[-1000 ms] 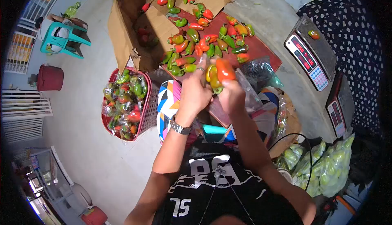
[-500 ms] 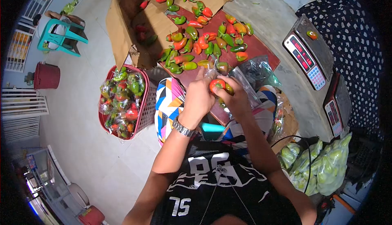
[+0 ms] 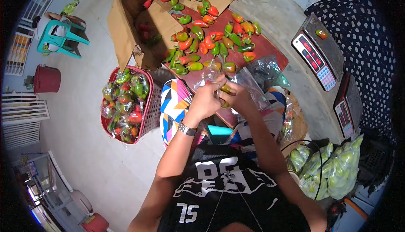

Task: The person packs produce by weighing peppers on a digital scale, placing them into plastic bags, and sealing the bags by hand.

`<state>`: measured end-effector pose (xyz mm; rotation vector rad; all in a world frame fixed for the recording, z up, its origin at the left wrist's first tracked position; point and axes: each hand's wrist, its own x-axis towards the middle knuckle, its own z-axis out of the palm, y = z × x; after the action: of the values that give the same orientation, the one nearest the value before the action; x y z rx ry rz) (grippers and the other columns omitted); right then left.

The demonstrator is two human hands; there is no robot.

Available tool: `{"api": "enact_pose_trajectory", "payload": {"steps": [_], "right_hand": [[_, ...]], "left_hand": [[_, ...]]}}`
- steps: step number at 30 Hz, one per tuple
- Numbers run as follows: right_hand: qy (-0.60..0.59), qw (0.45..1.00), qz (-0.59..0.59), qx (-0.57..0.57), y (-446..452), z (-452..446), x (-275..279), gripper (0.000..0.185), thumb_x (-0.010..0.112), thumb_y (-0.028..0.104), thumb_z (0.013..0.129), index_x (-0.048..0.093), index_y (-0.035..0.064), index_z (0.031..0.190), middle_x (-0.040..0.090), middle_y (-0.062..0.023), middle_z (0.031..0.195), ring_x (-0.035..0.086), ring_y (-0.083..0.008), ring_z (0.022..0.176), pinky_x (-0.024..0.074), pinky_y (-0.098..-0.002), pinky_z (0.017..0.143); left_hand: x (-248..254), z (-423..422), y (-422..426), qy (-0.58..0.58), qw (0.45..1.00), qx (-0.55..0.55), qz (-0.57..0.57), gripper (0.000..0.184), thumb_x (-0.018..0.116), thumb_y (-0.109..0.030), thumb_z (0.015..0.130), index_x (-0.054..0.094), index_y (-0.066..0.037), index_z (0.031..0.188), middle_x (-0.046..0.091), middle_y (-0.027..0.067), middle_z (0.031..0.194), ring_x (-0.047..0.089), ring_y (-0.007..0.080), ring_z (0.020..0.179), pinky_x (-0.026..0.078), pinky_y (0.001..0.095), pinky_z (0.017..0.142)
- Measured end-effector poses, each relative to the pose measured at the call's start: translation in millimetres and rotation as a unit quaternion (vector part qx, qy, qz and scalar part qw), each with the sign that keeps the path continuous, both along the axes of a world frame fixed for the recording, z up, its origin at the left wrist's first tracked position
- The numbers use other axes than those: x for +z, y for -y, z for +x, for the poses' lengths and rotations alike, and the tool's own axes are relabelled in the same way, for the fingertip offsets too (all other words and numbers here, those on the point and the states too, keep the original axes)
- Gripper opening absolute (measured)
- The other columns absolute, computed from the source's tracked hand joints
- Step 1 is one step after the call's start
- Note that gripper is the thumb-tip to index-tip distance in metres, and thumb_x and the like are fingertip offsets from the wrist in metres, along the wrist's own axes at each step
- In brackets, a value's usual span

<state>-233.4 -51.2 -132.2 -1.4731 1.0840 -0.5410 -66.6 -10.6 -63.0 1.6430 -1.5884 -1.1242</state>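
Note:
My left hand (image 3: 205,100) is closed at the near edge of the red board (image 3: 270,46), its fingers on a clear plastic bag that shows only in part. Pressed against it, my right hand (image 3: 238,98) is closed around a green pepper (image 3: 225,88). A bit of red shows by the left fingers. Just beyond the hands lie a brownish-green pepper (image 3: 229,67) and a yellow-green pepper (image 3: 195,66). Many loose red and green peppers are spread over the board and the cardboard (image 3: 120,29).
A pink basket (image 3: 148,105) of bagged peppers stands at the left. Two scales (image 3: 314,59) are at the right, one bearing a pepper (image 3: 321,34). Bags of green produce (image 3: 344,171) lie at lower right. A teal chair (image 3: 63,40) stands at upper left.
The red-orange pepper that my right hand held up has gone down between my hands and is mostly hidden. Both hands have come together over the plastic bag.

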Motion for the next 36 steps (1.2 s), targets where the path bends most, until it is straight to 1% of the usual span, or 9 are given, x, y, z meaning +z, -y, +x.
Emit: {"api": "enact_pose_trajectory", "payload": {"steps": [4, 8, 13, 14, 15, 26, 29, 34, 36], "right_hand": [[0.096, 0.978, 0.175, -0.059, 3.2, 2.9, 24.4, 0.034, 0.068, 0.013, 0.094, 0.067, 0.0021, 0.125, 0.07, -0.0008, 0.101, 0.066, -0.0119, 0.088, 0.0529, -0.0269, 0.082], [0.273, 0.956, 0.104, -0.004, 13.1, 2.1, -30.7, 0.039, 0.066, 0.008, 0.088, 0.067, 0.0033, 0.126, 0.066, -0.0037, 0.111, 0.064, -0.0136, 0.101, 0.054, -0.029, 0.085], [-0.095, 0.955, -0.257, -0.114, 10.9, 15.9, -54.1, 0.052, 0.077, 0.014, 0.078, 0.065, 0.0059, 0.128, 0.067, -0.0195, 0.106, 0.064, -0.0373, 0.109, 0.0502, -0.0459, 0.094], [-0.14, 0.948, -0.26, -0.116, 2.1, 20.2, -10.4, 0.053, 0.077, 0.014, 0.078, 0.066, 0.0063, 0.129, 0.066, -0.0201, 0.103, 0.062, -0.0399, 0.109, 0.0494, -0.0484, 0.095], [-0.183, 0.939, -0.265, -0.12, -5.9, 24.0, 14.5, 0.053, 0.077, 0.014, 0.077, 0.066, 0.0067, 0.129, 0.065, -0.0206, 0.101, 0.061, -0.0425, 0.109, 0.0487, -0.0509, 0.096], [-0.107, 0.946, -0.296, 0.078, -35.0, 15.4, 187.6, 0.03, 0.06, 0.0, 0.085, 0.069, 0.003, 0.113, 0.063, -0.0188, 0.103, 0.068, -0.0404, 0.092, 0.0562, -0.0494, 0.077], [-0.147, 0.931, -0.323, 0.078, -39.3, 18.9, 200.1, 0.034, 0.063, -0.008, 0.082, 0.073, 0.0024, 0.113, 0.067, -0.0161, 0.102, 0.07, -0.0325, 0.087, 0.0561, -0.0387, 0.076], [-0.092, 0.932, -0.333, 0.108, -25.7, 24.5, 196.2, 0.032, 0.064, -0.003, 0.085, 0.072, 0.0019, 0.116, 0.069, -0.015, 0.109, 0.071, -0.029, 0.087, 0.0565, -0.0371, 0.079], [-0.022, 0.964, -0.227, 0.135, 5.7, 22.3, 188.4, 0.027, 0.067, 0.005, 0.088, 0.073, 0.0028, 0.115, 0.072, -0.0127, 0.107, 0.071, -0.0224, 0.088, 0.0562, -0.0346, 0.078]], "left_hand": [[-27.1, 10.7, -7.9, -0.035, 0.999, -0.024, 0.015, 0.064, 0.072, -0.001, 0.072, 0.064, -0.006, 0.136, 0.062, 0.0133, 0.142, 0.072, 0.0345, 0.102, 0.055, 0.0377, 0.085], [-46.4, 6.4, -2.7, -0.064, 0.996, 0.009, 0.062, 0.07, 0.072, -0.001, 0.071, 0.061, -0.006, 0.14, 0.063, 0.0139, 0.139, 0.072, 0.0319, 0.101, 0.055, 0.0377, 0.085], [-16.9, 12.3, -3.6, 0.035, 0.997, 0.065, 0.023, 0.069, 0.068, 0.0, 0.072, 0.061, -0.005, 0.14, 0.059, 0.0158, 0.142, 0.069, 0.0378, 0.108, 0.055, 0.0397, 0.087], [-23.6, 15.8, -10.6, 0.063, 0.993, 0.063, -0.074, 0.08, 0.064, 0.007, 0.07, 0.055, -0.011, 0.147, 0.055, 0.0134, 0.149, 0.068, 0.0266, 0.076, 0.055, 0.0316, 0.075], [-21.2, 19.3, -17.9, 0.074, 0.991, 0.066, -0.091, 0.079, 0.063, 0.007, 0.07, 0.056, -0.011, 0.147, 0.055, 0.0129, 0.149, 0.068, 0.0268, 0.075, 0.055, 0.0321, 0.075], [95.4, 59.4, -84.8, 0.063, 0.99, 0.042, -0.119, 0.043, 0.058, 0.002, 0.078, 0.074, -0.001, 0.117, 0.067, 0.017, 0.133, 0.074, 0.0344, 0.091, 0.06, 0.038, 0.081], [111.7, 51.8, -83.8, 0.144, 0.98, 0.082, -0.108, 0.049, 0.058, 0.007, 0.073, 0.072, 0.001, 0.12, 0.066, 0.0187, 0.134, 0.074, 0.0334, 0.099, 0.058, 0.0365, 0.089], [109.4, 51.3, -84.7, 0.112, 0.988, 0.071, -0.081, 0.066, 0.06, 0.007, 0.072, 0.062, -0.003, 0.137, 0.06, 0.0189, 0.143, 0.074, 0.0266, 0.075, 0.057, 0.0304, 0.067], [118.7, 54.7, -86.8, 0.038, 0.998, 0.024, -0.044, 0.063, 0.059, 0.007, 0.075, 0.061, 0.0, 0.137, 0.056, 0.0217, 0.147, 0.073, 0.0325, 0.095, 0.058, 0.0343, 0.077]]}}
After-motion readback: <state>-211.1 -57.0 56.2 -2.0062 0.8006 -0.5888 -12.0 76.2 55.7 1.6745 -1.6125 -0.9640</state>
